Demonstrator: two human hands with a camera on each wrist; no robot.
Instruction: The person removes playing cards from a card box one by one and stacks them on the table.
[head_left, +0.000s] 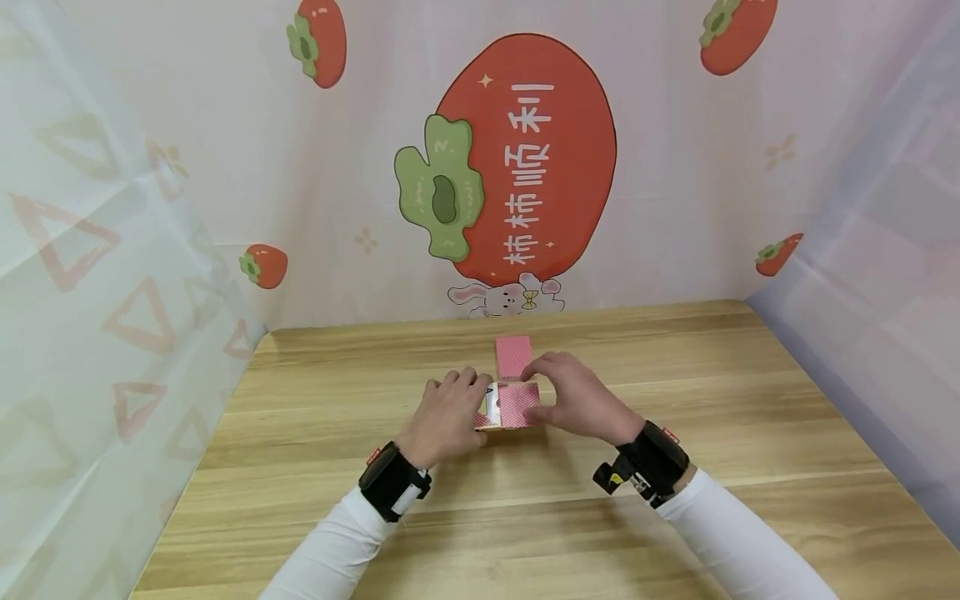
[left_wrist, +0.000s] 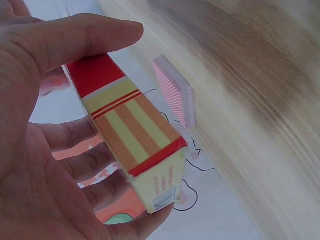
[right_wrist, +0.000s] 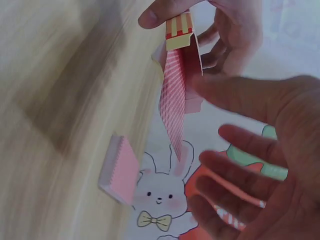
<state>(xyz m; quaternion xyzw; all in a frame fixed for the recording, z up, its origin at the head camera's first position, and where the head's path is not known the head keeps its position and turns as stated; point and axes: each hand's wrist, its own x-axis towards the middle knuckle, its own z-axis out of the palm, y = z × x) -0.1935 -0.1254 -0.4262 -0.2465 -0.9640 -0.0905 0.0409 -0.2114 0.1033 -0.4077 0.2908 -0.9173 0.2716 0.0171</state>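
A card box (left_wrist: 135, 130) with red ends and orange-cream stripes is gripped by my left hand (head_left: 444, 421), thumb on one narrow side and fingers on the opposite one. Its open end faces right. A red-and-white patterned panel (right_wrist: 172, 95) juts from that end; whether it is a card or part of the box, I cannot tell. My right hand (head_left: 579, 400) hovers beside it with fingers spread and loosely bent, the thumb close to the opening. Contact there is unclear. Just beyond both hands, a stack of pink-backed playing cards (head_left: 513, 357) rests on the table.
The wood-grain table (head_left: 315, 467) runs back to a pale cloth backdrop (head_left: 360, 167) printed with persimmons and a rabbit. More cloth (head_left: 97, 275) hangs along the left side and the right.
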